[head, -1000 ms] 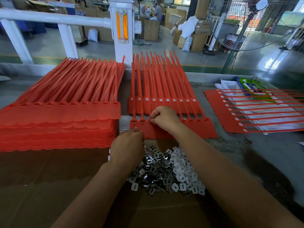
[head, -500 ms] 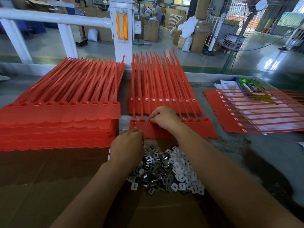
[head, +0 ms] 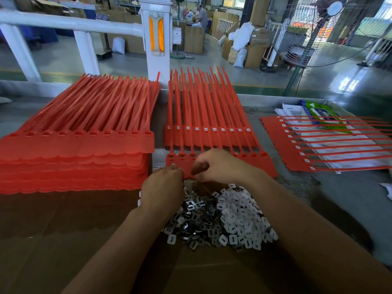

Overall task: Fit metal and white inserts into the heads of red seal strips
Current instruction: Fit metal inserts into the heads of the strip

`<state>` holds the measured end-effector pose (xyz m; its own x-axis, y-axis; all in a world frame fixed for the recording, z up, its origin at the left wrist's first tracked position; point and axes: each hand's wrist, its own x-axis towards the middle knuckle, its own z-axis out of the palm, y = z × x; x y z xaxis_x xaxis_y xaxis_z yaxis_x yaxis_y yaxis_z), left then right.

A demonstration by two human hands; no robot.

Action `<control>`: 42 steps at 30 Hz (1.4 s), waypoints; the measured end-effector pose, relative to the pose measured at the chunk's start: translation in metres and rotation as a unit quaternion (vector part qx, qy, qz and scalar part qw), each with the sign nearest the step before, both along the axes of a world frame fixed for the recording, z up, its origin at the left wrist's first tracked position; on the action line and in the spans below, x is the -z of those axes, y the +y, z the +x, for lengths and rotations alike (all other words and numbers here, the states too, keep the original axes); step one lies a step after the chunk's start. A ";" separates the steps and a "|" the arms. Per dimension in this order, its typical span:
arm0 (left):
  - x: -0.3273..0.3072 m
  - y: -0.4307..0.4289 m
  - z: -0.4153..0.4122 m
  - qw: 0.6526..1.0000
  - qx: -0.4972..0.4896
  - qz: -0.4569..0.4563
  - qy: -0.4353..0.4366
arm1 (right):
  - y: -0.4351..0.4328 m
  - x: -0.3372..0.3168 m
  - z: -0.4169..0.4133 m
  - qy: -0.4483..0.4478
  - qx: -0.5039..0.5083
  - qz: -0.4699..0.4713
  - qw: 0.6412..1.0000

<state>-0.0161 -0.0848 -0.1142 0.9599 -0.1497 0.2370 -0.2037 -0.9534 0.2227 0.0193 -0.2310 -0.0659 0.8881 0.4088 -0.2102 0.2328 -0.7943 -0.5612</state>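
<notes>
A thick stack of red strips (head: 74, 162) walls off your left; the insert pile (head: 229, 217) lies close ahead. Bare cardboard (head: 53, 240) lower left and bare counter (head: 339, 200) right give passage.

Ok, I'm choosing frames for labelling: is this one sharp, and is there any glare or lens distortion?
Head view: the pile of inserts is sharp, while the left hand and right hand are slightly soft; head view: glare on the glossy floor at far right; head view: wide-angle distortion makes the fan pole lean.
</notes>
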 end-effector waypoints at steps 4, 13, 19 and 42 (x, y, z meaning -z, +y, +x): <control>-0.001 0.000 -0.001 1.000 0.000 0.001 0.004 | 0.006 -0.002 -0.010 -0.016 -0.036 -0.053 0.998; -0.001 0.001 0.000 1.000 0.006 -0.002 0.003 | 0.008 0.005 -0.011 -0.020 -0.028 -0.059 0.998; -0.001 0.000 -0.001 1.000 0.005 -0.003 0.001 | 0.000 0.008 -0.011 -0.007 -0.001 0.023 1.000; 0.000 0.000 0.000 1.000 0.004 -0.012 0.001 | -0.012 0.023 0.041 -0.088 0.175 0.095 0.976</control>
<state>-0.0156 -0.0848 -0.1141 0.9592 -0.1518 0.2385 -0.2110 -0.9459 0.2465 0.0598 -0.2430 -0.0890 0.9959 0.0902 0.0077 0.0712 -0.7278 -0.6821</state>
